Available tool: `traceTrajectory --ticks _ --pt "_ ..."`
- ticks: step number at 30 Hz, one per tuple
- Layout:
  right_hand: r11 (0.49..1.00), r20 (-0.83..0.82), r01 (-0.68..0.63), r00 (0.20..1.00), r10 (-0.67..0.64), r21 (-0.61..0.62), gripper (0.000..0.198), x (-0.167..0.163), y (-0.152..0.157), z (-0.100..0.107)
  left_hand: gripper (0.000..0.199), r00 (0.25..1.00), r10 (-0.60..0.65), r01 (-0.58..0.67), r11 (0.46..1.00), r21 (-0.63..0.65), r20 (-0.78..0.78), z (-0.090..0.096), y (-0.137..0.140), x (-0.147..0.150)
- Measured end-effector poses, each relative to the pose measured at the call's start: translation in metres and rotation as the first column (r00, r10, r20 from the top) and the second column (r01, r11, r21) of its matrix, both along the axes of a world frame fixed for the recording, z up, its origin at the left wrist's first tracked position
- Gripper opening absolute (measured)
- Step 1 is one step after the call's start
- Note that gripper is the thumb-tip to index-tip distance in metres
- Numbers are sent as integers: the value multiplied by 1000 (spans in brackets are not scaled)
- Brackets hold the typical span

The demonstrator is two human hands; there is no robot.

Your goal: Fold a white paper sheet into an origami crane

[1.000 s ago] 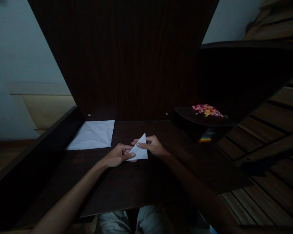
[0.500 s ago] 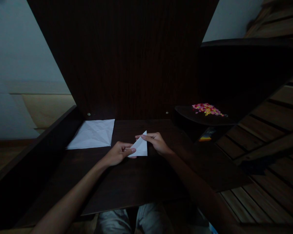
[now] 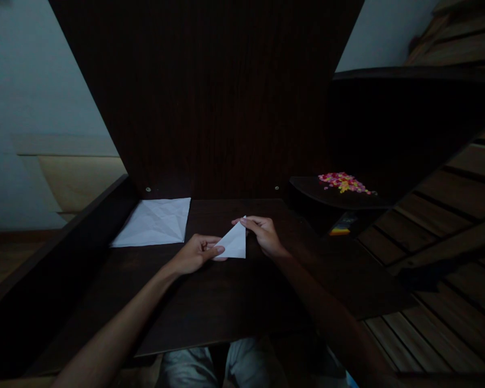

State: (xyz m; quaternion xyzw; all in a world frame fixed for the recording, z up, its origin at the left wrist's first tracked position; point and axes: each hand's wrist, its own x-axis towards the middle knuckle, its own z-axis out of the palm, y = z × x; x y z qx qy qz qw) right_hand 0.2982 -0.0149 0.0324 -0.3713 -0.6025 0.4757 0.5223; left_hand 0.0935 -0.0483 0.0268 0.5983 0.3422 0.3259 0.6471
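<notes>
A white piece of paper [image 3: 235,245], folded into a triangle, is held between my two hands above the dark table. My left hand [image 3: 196,253] pinches its left corner, thumb on top and fingers underneath. At the upper tip, my right hand [image 3: 263,234] grips the paper between thumb and fingers; part of those fingers is hidden behind it. To the left of my hands lie creased white paper sheets [image 3: 153,222], flat on the table.
A dark table [image 3: 210,307] extends under my hands, with a raised side board [image 3: 56,253] at left and a tall back panel [image 3: 210,97]. On a low corner shelf [image 3: 307,188] at right sits a pile of small pink and yellow pieces [image 3: 343,182]. Wooden slats [image 3: 448,199] stand beyond.
My right hand has shifted slightly to the right with the paper's upper tip. The folded paper now shows a smoother single face. My left hand keeps its hold.
</notes>
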Motion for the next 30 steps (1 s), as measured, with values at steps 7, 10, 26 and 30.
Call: traceTrajectory --ticks 7,10,26,30 --pt "1000 17 22 1000 -22 15 31 7 6 -3 37 1000 12 -12 1000 -28 0 -6 4 -3" --pt "999 21 40 999 -40 2 31 9 7 -2 41 1000 13 -14 999 -46 -19 -7 4 -4" --pt "986 -4 -80 997 81 -148 36 -13 -4 -17 40 963 262 -263 965 10 58 -5 6 5" --pt "967 2 -167 985 171 -194 39 -13 -4 -15 38 955 280 -271 958 99 -98 -2 3 4"
